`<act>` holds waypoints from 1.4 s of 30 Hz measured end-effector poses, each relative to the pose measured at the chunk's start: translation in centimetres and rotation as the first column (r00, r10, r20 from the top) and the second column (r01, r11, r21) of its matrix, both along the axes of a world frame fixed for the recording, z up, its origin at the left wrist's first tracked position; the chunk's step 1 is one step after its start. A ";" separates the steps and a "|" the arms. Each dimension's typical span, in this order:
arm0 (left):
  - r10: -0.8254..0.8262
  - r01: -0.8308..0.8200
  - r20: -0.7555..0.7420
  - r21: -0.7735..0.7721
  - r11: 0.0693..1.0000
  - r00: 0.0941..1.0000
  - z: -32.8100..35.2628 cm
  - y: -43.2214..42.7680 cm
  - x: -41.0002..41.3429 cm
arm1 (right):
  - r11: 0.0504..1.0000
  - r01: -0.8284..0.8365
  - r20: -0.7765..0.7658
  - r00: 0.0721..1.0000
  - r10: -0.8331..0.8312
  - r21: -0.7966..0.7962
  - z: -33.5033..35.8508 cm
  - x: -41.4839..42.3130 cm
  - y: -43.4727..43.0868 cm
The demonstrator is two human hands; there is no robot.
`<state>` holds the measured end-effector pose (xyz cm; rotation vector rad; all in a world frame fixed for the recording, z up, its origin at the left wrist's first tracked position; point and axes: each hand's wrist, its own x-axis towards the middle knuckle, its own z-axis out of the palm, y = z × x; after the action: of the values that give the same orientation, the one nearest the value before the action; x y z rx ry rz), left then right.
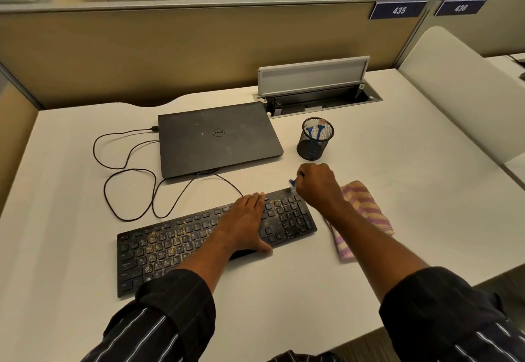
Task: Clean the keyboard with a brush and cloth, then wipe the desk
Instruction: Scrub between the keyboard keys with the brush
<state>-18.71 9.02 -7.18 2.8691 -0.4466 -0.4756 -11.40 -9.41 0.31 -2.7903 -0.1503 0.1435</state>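
Keyboard (pixel 176 245) lies diagonal at lower centre of the desk (pixel 397 191), with yellowish crumbs across the keys. Left hand (pixel 245 221) is flat on it, fingers straight, pressing down right of its middle. Right hand (pixel 318 184) is fisted around a blue brush (pixel 292 183), tip at the keyboard's upper-right corner. Striped cloth (pixel 360 214) lies just right of the keyboard, partly under the right forearm. Closed laptop (pixel 216 137) and mesh cup (pixel 314 138) sit above, mid-frame.

Brush (pixel 292 182): handle buried in my right grip (pixel 318 188); only the blue tip shows, at nine o'clock. Keyboard (pixel 170 248): middle keys under my left grip (pixel 245 221). Cloth (pixel 366 208): partly behind my forearm.
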 end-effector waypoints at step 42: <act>-0.003 0.003 0.008 0.032 0.999 1.000 -0.1 3.0 -1.7 | 0.995 -0.102 -0.132 0.986 0.103 0.009 -0.4 -2.5 4.6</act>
<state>-20.46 12.01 -7.27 2.9023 -0.4491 -0.4766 -13.94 -4.83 -0.11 -2.7604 -0.2609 0.3530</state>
